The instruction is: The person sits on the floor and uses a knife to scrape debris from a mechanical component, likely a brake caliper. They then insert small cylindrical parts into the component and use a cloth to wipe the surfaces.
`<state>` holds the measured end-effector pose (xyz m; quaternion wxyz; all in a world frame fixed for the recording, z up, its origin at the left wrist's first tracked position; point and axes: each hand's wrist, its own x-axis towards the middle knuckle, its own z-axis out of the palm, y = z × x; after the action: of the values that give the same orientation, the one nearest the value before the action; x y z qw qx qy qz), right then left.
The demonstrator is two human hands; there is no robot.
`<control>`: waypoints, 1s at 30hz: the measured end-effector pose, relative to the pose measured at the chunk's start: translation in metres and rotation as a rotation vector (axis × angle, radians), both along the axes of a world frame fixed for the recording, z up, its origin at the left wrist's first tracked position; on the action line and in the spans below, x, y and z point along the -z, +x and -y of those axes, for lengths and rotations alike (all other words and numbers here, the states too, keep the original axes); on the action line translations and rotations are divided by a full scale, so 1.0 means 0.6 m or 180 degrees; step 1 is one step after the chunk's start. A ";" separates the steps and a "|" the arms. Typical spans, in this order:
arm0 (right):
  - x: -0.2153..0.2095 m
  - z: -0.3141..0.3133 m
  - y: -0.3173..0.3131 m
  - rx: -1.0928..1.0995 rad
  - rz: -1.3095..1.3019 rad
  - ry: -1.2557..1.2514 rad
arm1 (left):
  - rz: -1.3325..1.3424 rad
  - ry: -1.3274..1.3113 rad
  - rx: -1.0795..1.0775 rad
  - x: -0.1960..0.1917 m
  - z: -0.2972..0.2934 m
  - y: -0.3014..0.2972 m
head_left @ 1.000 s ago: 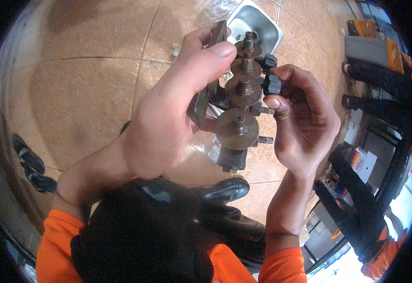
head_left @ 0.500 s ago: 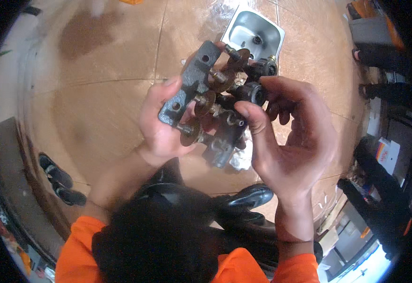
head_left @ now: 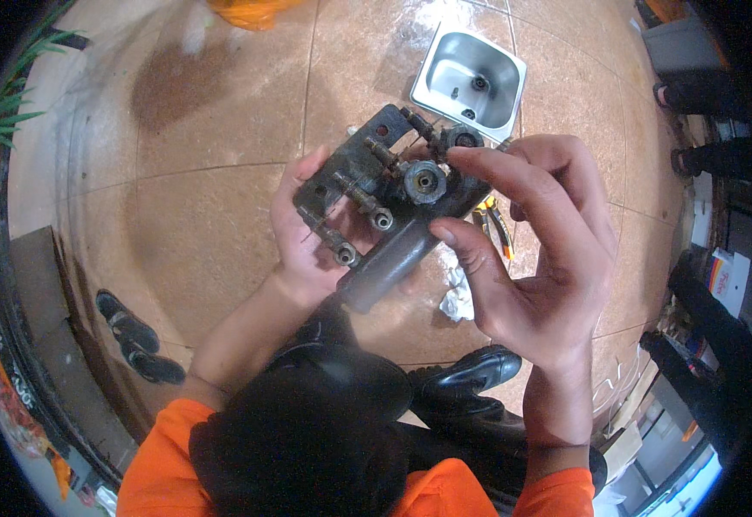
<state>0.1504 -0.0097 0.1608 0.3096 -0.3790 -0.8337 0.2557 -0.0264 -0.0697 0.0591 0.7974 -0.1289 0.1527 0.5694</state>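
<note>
A dark, grimy metal gas valve manifold [head_left: 389, 263] is held up in front of me, tilted. It has a thick pipe, a flat bracket plate with bolt holes, several stubby nozzle fittings, and round valve bodies. My left hand [head_left: 294, 241] supports it from behind and below, thumb along the plate's left edge, with most fingers hidden. Around the pipe's right end curls my right hand [head_left: 544, 250]. Its index finger crosses over beside the valve bodies and its thumb tip lies against the pipe's near edge; the other fingers are bent.
A small steel basin [head_left: 471, 65] with little dark parts inside stands on the tiled floor. Yellow-and-black pliers [head_left: 498, 228] and a crumpled white wad [head_left: 456, 297] lie beneath the manifold. Black sandals [head_left: 134, 340] are at left, and other people's dark-clad legs [head_left: 720, 164] at right.
The manifold has been turned so its nozzle ends and round valve faces point up toward me. My right index finger has shifted left across it. The pliers have come into sight below.
</note>
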 end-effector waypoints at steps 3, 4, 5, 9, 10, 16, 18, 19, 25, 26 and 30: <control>0.000 -0.007 -0.007 -0.0084 0.0050 -0.0053 | 0.0175 0.0039 0.0152 0.002 -0.009 -0.005; 0.001 -0.009 -0.009 -0.0120 0.0065 -0.0019 | 0.0272 0.0087 0.0210 0.002 -0.012 -0.006; 0.002 -0.010 -0.011 -0.0156 0.0077 0.0015 | 0.0417 0.0116 0.0237 0.001 -0.014 -0.007; 0.011 -0.015 -0.008 -0.0145 0.0153 0.0185 | 0.0753 0.0388 0.0412 0.013 -0.013 -0.009; 0.014 -0.015 -0.006 -0.0146 0.0159 0.0214 | 0.0781 0.0413 0.0451 0.013 -0.015 -0.008; 0.024 -0.007 -0.010 -0.0069 0.0264 0.0464 | 0.0848 0.0631 0.0551 0.017 -0.018 -0.008; 0.025 -0.002 -0.015 0.0000 0.0307 0.0477 | 0.0712 0.0374 0.0526 0.011 -0.020 -0.013; 0.024 0.002 -0.017 0.0055 0.0341 0.0424 | 0.0633 0.0525 0.0479 0.010 -0.020 -0.012; 0.043 0.004 -0.017 0.0133 0.0177 0.0615 | 0.1004 0.0619 0.0334 0.013 -0.021 -0.008; 0.044 0.004 -0.017 0.0131 0.0170 0.0607 | 0.0906 0.0774 0.0390 0.006 -0.023 -0.010; 0.041 0.007 -0.017 0.0122 0.0248 0.0513 | 0.0769 0.0769 0.0395 0.017 -0.019 -0.015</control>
<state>0.1402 -0.0137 0.1362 0.3113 -0.3785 -0.8555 0.1669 -0.0357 -0.0584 0.0488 0.8532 -0.0900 -0.0060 0.5137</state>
